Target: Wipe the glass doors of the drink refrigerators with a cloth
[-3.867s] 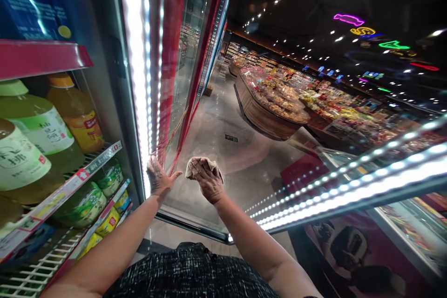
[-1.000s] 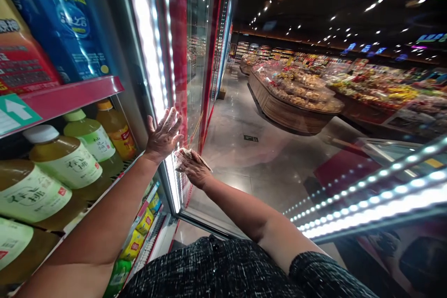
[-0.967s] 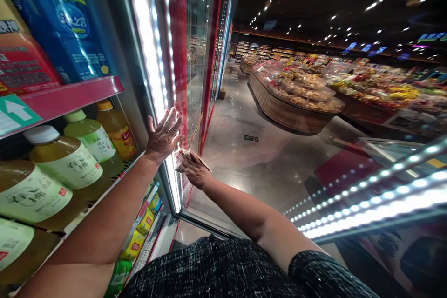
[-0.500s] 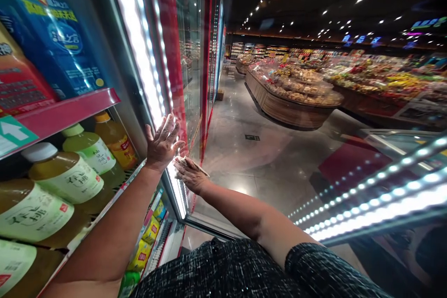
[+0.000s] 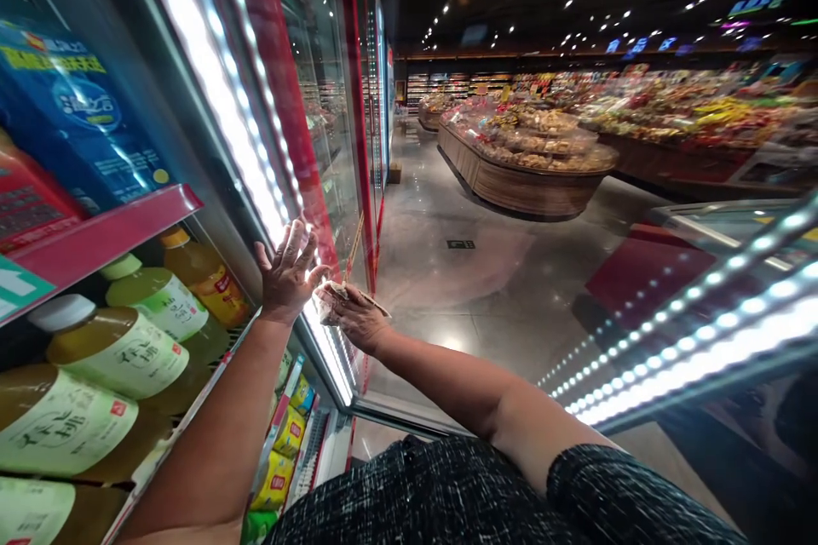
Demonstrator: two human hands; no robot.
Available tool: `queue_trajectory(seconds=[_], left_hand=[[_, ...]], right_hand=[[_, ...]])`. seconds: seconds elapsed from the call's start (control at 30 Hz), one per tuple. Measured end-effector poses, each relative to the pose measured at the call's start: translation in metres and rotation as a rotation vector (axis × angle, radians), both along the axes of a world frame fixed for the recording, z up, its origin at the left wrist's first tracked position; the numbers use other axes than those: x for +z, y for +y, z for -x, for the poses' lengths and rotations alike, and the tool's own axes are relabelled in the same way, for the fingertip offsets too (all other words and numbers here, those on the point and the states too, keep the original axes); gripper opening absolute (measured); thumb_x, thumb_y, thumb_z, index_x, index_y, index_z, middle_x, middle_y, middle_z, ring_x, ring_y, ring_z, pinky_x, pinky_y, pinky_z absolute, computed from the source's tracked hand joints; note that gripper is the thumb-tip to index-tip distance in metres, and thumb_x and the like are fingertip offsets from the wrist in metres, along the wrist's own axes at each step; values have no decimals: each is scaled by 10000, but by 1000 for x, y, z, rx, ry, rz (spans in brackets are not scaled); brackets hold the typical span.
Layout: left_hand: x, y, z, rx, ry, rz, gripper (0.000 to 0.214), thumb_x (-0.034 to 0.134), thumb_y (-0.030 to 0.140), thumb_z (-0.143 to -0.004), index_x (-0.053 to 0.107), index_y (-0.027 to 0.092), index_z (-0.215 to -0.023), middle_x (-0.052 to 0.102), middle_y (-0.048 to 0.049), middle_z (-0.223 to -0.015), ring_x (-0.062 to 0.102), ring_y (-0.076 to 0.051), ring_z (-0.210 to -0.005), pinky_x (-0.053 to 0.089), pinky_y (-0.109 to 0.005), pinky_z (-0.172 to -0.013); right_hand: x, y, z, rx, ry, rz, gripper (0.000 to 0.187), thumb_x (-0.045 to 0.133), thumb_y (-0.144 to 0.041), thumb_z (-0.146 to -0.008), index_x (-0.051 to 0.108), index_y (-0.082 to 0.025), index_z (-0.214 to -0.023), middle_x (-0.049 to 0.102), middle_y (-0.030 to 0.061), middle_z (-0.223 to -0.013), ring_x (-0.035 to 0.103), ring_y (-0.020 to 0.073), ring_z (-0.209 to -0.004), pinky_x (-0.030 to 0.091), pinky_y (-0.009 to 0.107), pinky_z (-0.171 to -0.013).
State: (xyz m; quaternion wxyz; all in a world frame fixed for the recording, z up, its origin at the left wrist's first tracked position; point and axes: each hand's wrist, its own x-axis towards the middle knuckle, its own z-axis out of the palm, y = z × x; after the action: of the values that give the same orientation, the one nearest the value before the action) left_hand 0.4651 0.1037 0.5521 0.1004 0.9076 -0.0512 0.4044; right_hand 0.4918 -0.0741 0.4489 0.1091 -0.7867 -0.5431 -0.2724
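Right hand (image 5: pixel 356 317) has shifted from open glass to the lit strip (image 5: pixel 221 106) of the glass door (image 5: pixel 319 128), clutching the cloth (image 5: pixel 327 303) against it. Left hand (image 5: pixel 287 272) splayed flat, bracing. Judgement: keep cloth flat, pressure even.

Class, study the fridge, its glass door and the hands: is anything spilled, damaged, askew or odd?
Nothing stands out. The bottles sit in tidy rows, the glass door shows no crack or spill, the left hand lies flat on the lit frame and the right hand presses a cloth to the glass.
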Motion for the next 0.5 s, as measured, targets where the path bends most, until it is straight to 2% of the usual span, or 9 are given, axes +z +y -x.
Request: queue_trajectory(seconds=[0.13, 0.27, 0.37, 0.5], left_hand=[[0, 0, 0, -8, 4, 3, 567, 601, 458, -946, 534, 296, -1485, 399, -131, -1623, 312, -304, -1540, -86, -575, -1269], [-2, -2, -1, -8, 6, 15, 597, 604, 463, -944, 502, 293, -1508, 375, -144, -1635, 300, -313, -1545, -103, -600, -1255], [-3, -2, -1, -6, -16, 1, 597, 597, 474, -949, 506, 277, -1505, 375, -159, -1632, 301, -318, -1544, -105, -603, -1253], [-1, -1, -1, 3, 3, -12, 611, 605, 495, -941, 504, 285, -1505, 370, -151, -1637, 300, -316, -1544, -98, -596, -1259]], right_hand=[[5, -13, 2, -24, -25, -14, 411, 502, -251, -1043, 574, -225, -1446, 484, 18, -1585, 357, 137, -1526, 237, 361, -1320], [11, -22, 4, -89, -19, -94, 482, 480, -223, -1045, 469, -241, -1527, 414, 7, -1627, 305, 117, -1547, 202, 367, -1329], [2, -25, 6, -84, -32, -79, 447, 487, -267, -1050, 508, -230, -1495, 426, 18, -1620, 316, 133, -1545, 226, 379, -1321], [-13, -39, 9, -42, -71, -12, 383, 498, -274, -1045, 594, -221, -1412, 501, -1, -1575, 392, 124, -1506, 247, 328, -1312]])
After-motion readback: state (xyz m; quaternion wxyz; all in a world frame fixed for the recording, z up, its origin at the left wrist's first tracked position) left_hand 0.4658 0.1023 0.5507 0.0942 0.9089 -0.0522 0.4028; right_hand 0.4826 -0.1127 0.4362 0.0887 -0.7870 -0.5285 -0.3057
